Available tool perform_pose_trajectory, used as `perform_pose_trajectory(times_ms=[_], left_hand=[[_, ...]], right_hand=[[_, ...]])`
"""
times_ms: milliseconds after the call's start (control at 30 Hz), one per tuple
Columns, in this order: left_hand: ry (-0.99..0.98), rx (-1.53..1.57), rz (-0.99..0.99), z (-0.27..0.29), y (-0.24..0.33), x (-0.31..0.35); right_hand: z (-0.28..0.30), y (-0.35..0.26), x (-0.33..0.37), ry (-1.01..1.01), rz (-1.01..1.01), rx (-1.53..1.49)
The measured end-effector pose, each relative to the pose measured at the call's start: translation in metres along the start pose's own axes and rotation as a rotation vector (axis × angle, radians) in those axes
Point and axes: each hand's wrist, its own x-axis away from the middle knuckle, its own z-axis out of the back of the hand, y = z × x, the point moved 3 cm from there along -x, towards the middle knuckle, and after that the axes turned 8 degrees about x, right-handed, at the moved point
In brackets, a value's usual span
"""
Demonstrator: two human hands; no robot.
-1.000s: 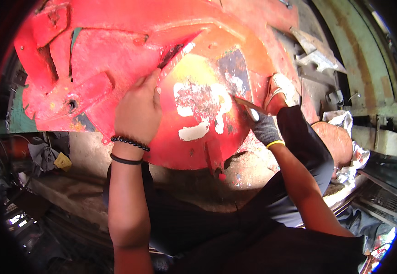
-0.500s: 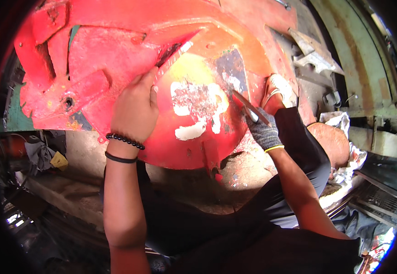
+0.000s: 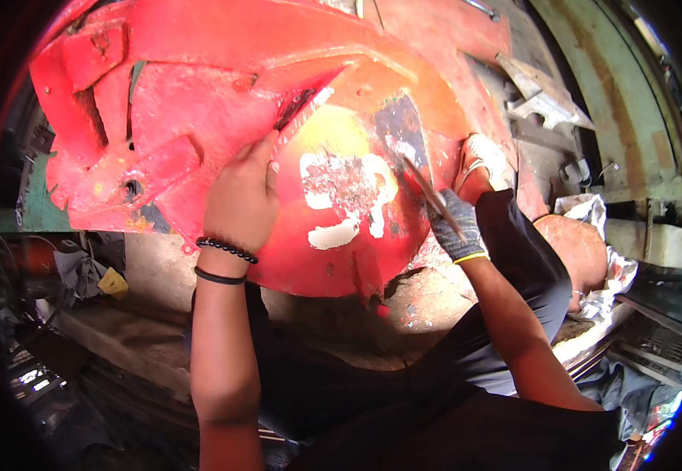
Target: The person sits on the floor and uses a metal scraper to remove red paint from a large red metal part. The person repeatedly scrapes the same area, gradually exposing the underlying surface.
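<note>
A large red-painted metal body panel point(image 3: 200, 102) lies in front of me, with a rounded lower section. On that section, white filler point(image 3: 335, 235) surrounds a rough bare patch, beside yellow and dark scraped areas. My bare left hand point(image 3: 240, 188), with bead and black bands at its wrist, is closed at a cut edge of the panel; its fingertips are partly hidden. In a grey knit glove, my right hand point(image 3: 455, 224) is closed around a narrow flat metal blade point(image 3: 427, 184). The blade's far tip is at the dark scraped area, right of the filler.
My shoe point(image 3: 482, 155) rests on the panel's right side. Further right lie an angular metal piece point(image 3: 549, 98), crumpled foil point(image 3: 620, 271) and a long greenish metal panel point(image 3: 616, 94). A grey cloth point(image 3: 74, 271) and a yellow piece point(image 3: 113, 283) are at the left.
The view has shifted slightly, so the panel and my left hand appear a little lower and further right. The blade in my right hand has changed its angle a little.
</note>
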Motion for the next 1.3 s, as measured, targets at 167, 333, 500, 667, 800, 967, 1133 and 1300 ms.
perform_pose_trajectory(times_ms=[167,333,500,667,800,967,1133,1300], left_hand=[[-0.031,0.03,0.052,0.0,0.0,0.0],[-0.008,0.022,0.004,-0.002,-0.001,0.0],[0.006,0.0,-0.003,0.0,-0.001,0.0],[-0.023,0.014,0.017,-0.001,-0.001,0.0],[-0.019,0.027,-0.002,0.0,0.0,-0.001],[0.0,0.016,-0.019,-0.001,-0.001,0.0],[-0.031,0.017,0.01,0.0,-0.002,-0.001],[-0.027,0.022,-0.007,-0.003,-0.006,0.0]], right_hand=[[-0.001,-0.004,0.004,-0.067,-0.017,0.0],[-0.009,0.003,0.0,0.027,0.034,0.018],[-0.014,0.011,-0.003,-0.031,-0.081,-0.039],[0.003,0.003,-0.004,0.051,-0.005,0.016],[0.003,-0.006,-0.004,-0.12,-0.065,0.127],[0.003,-0.006,0.004,0.028,0.071,0.038],[-0.013,0.007,-0.005,-0.124,-0.07,0.094],[-0.012,0.003,-0.001,-0.105,-0.059,0.052]])
